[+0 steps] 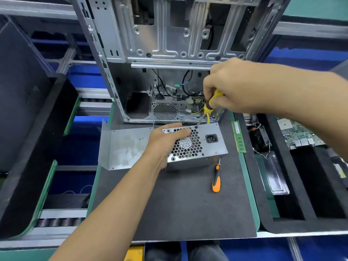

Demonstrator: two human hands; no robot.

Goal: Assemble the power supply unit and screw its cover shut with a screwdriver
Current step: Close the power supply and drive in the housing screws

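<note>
Fingers (212, 102) of the right hand (231, 87) curl round the yellow screwdriver (209, 106), tip on the power box (195, 146); left hand (165, 142) grips it on the tabletop (178, 208). Push straight down, turn slowly.

The left hand (165, 142) rests on the power supply unit (195, 146), fingers curled over its top edge and honeycomb grille, while the right hand (231, 87) grips a yellow screwdriver (208, 108) whose tip meets a screw at the unit's upper edge. The unit sits on a dark mat (178, 208) on the table, before an open computer case (169, 53). An orange screwdriver (216, 178) lies just beside the unit, and a bent metal panel (122, 146) lies to its left.
</note>
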